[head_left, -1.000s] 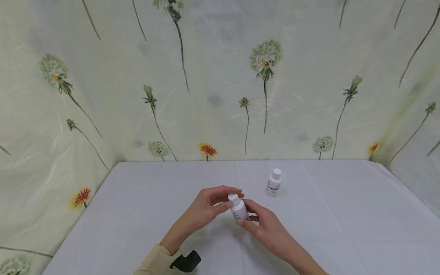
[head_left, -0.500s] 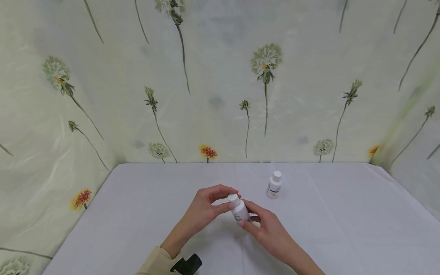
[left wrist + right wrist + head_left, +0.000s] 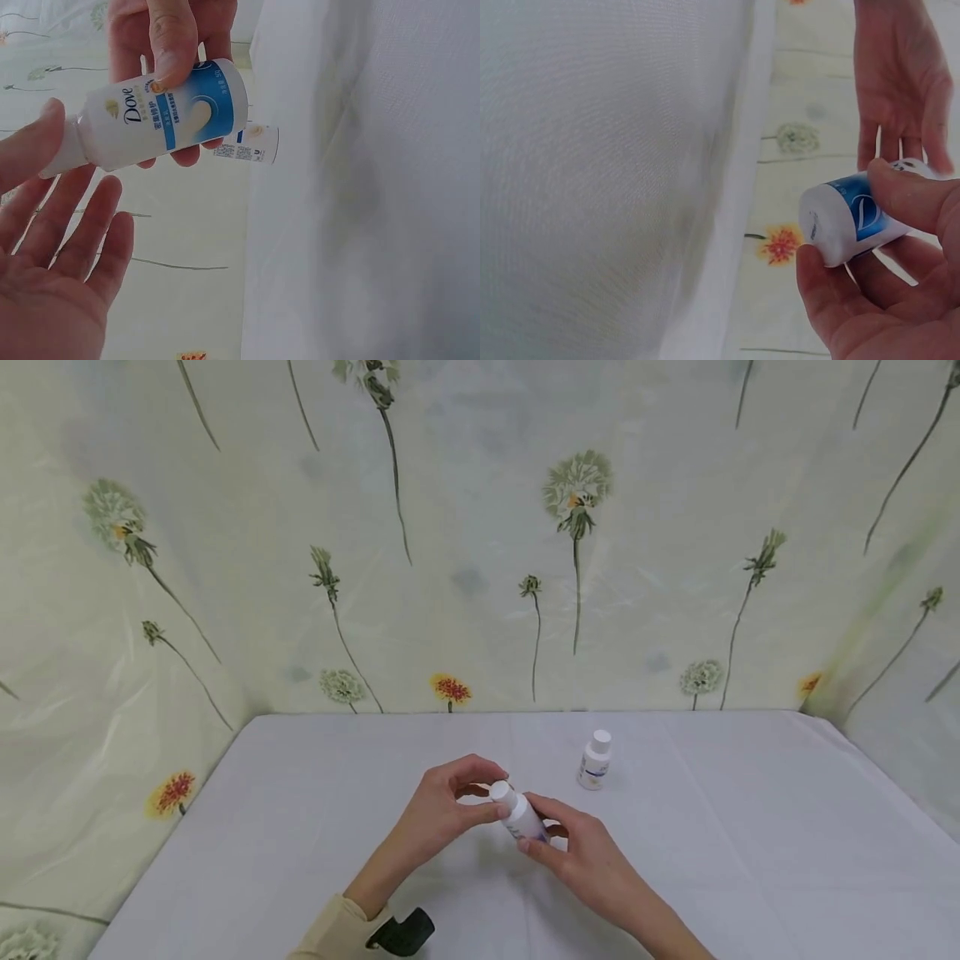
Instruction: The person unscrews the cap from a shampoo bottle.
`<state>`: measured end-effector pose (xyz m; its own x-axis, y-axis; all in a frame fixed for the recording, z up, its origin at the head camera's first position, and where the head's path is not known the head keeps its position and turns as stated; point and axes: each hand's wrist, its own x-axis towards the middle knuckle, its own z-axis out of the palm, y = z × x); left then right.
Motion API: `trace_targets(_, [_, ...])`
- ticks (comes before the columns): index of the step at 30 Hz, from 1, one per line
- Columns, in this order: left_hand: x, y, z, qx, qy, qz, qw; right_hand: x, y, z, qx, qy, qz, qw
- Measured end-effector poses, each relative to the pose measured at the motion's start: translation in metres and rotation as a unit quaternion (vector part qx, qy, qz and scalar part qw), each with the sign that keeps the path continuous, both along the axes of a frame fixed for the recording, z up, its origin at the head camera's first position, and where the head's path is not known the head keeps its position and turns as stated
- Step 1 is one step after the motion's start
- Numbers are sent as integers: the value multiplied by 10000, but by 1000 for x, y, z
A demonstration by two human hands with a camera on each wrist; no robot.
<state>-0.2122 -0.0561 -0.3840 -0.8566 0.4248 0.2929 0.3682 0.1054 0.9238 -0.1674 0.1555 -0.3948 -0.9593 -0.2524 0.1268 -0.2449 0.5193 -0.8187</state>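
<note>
A small white Dove bottle [image 3: 527,823] with a blue-and-white label is held above the table, its cap leaning up and to the left. My right hand [image 3: 588,853] grips the body, thumb on the near side and fingers behind. At the top end, my left hand [image 3: 438,814] pinches the white cap [image 3: 500,792] between thumb and fingers. In the left wrist view the bottle [image 3: 154,120] lies sideways, with the left thumb on the cap [image 3: 69,150]. From the right wrist, its base [image 3: 826,225] faces the camera, and the cap end is partly hidden.
A second white bottle [image 3: 594,762] of similar shape stands upright farther back, right of the hands. White cloth covers the table [image 3: 712,827]. A flower-printed curtain [image 3: 465,535] rises behind and along the sides. A black wrist strap piece [image 3: 402,933] hangs by the left sleeve.
The held bottle tilts a little more to the left, and my left hand has shifted slightly left with its cap end. My right hand keeps its grip. The standing bottle stays in place.
</note>
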Motion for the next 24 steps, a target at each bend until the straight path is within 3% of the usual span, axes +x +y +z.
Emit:
trace_targets(8, [-1,-4,1,19,489,-898,9948,-1,1,3,41,-111,-109,9999])
trace_targets(17, [-2,-7,2,67,372,-1063,9936,-2,3,4,17,-102,-176,9998])
trace_targets(24, [-1,-7,2,-25,369,-891,9953,-4,3,3,51,-114,-251,9996])
